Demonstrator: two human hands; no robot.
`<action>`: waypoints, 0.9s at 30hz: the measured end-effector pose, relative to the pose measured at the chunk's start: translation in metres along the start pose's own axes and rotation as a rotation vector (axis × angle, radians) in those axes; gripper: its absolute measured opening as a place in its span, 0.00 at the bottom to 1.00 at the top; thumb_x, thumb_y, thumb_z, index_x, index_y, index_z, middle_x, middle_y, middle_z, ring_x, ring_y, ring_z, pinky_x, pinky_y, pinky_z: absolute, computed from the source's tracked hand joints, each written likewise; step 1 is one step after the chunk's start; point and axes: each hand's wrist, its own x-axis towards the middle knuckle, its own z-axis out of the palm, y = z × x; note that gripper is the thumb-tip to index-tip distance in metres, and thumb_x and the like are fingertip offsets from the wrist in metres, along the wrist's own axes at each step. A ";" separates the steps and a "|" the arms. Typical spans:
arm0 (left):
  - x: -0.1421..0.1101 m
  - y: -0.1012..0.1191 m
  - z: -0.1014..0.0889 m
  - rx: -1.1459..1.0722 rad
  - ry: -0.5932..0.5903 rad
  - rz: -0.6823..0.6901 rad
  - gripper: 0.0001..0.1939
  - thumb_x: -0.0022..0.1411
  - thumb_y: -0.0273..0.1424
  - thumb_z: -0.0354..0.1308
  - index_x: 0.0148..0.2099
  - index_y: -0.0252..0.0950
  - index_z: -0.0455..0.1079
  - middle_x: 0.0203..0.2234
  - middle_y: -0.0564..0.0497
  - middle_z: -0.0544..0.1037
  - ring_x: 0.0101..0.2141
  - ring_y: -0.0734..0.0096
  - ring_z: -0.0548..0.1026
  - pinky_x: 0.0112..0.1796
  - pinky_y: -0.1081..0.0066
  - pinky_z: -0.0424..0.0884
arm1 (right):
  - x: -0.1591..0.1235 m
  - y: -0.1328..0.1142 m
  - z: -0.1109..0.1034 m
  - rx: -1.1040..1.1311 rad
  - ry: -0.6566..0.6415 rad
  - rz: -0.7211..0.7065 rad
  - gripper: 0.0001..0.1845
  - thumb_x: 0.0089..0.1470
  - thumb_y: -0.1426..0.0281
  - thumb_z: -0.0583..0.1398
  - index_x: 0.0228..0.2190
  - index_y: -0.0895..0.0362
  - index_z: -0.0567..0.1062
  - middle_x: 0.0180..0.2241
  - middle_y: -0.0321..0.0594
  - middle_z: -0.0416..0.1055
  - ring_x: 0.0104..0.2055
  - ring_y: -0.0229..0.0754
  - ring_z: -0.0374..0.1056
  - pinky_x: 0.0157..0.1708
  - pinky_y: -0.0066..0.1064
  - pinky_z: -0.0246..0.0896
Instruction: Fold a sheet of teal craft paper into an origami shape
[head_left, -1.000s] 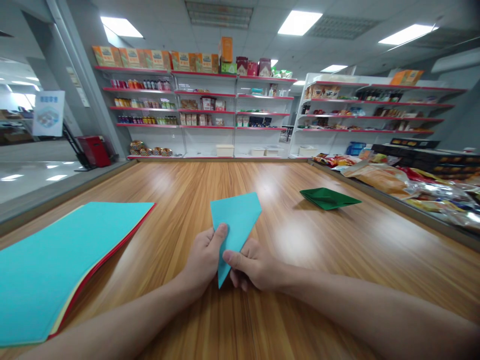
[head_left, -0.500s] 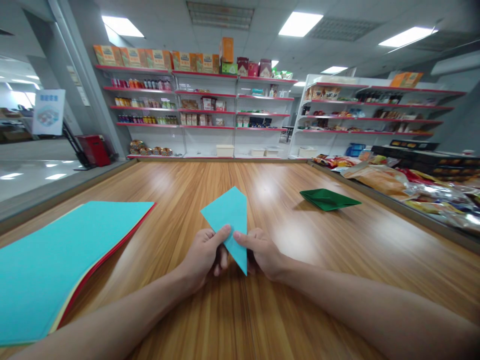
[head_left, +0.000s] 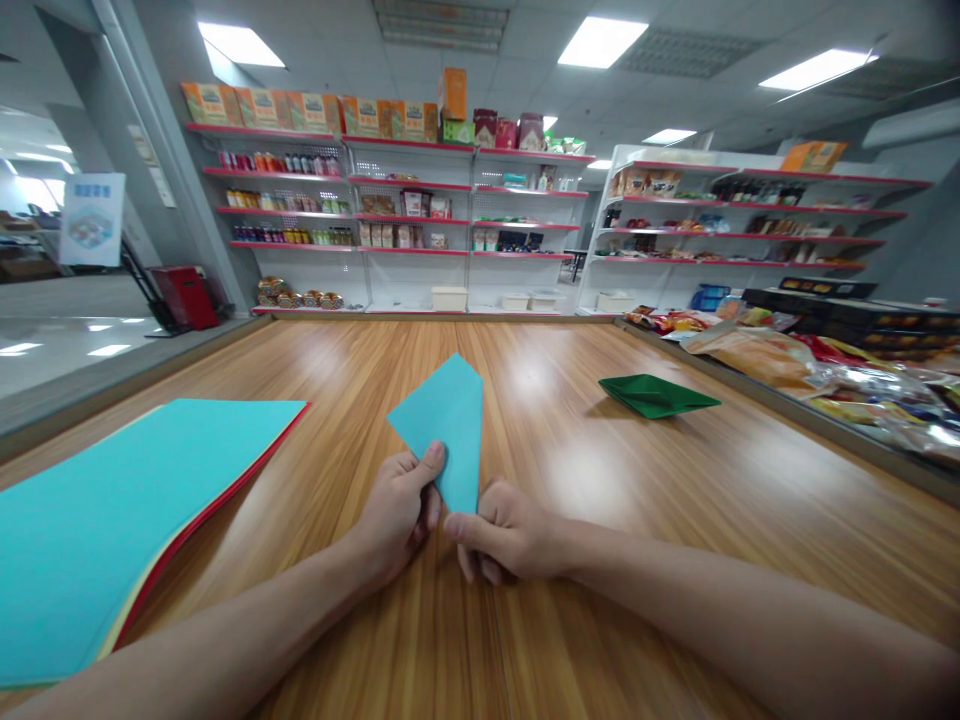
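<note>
A folded sheet of light blue paper (head_left: 448, 420), kite-like in outline, is held up over the wooden table between both hands. My left hand (head_left: 405, 500) is closed on its lower left edge, thumb flat on the front face and fingers behind. At the lower tip, my right hand (head_left: 506, 530) pinches the paper between thumb and curled fingers; the tip itself is hidden by that thumb. To the right on the tabletop lies a dark green folded paper boat (head_left: 656, 396), apart from both hands.
A stack of coloured paper sheets (head_left: 150, 500), light blue on top with yellow and red beneath, lies at the left of the table (head_left: 637, 630). Packaged snacks (head_left: 795, 370) are heaped beyond its right edge. Stocked shelves (head_left: 416, 220) stand behind.
My right hand has slid down the paper to its lower tip. The paper has shifted slightly left and up and turned a little, while my left hand keeps hold of its left side.
</note>
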 end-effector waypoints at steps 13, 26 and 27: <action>0.000 0.000 0.002 -0.036 0.055 0.024 0.32 0.47 0.55 0.60 0.12 0.37 0.53 0.03 0.56 0.57 0.07 0.82 0.52 0.12 0.77 0.43 | -0.002 -0.001 0.000 -0.222 -0.062 -0.138 0.32 0.62 0.57 0.47 0.15 0.62 0.72 0.11 0.37 0.65 0.13 0.30 0.61 0.15 0.19 0.56; -0.007 0.002 0.001 0.189 0.109 0.229 0.31 0.52 0.55 0.57 0.14 0.36 0.55 0.05 0.57 0.57 0.09 0.81 0.53 0.14 0.76 0.46 | 0.002 -0.004 0.004 -0.056 0.072 -0.059 0.33 0.59 0.50 0.48 0.14 0.60 0.68 0.09 0.33 0.59 0.11 0.29 0.55 0.12 0.21 0.50; -0.009 0.002 0.002 0.224 0.083 0.248 0.31 0.52 0.56 0.56 0.15 0.36 0.56 0.05 0.57 0.57 0.10 0.81 0.53 0.14 0.76 0.46 | 0.003 -0.001 0.004 0.001 0.118 -0.052 0.33 0.58 0.49 0.49 0.14 0.60 0.67 0.10 0.32 0.59 0.11 0.29 0.54 0.11 0.21 0.48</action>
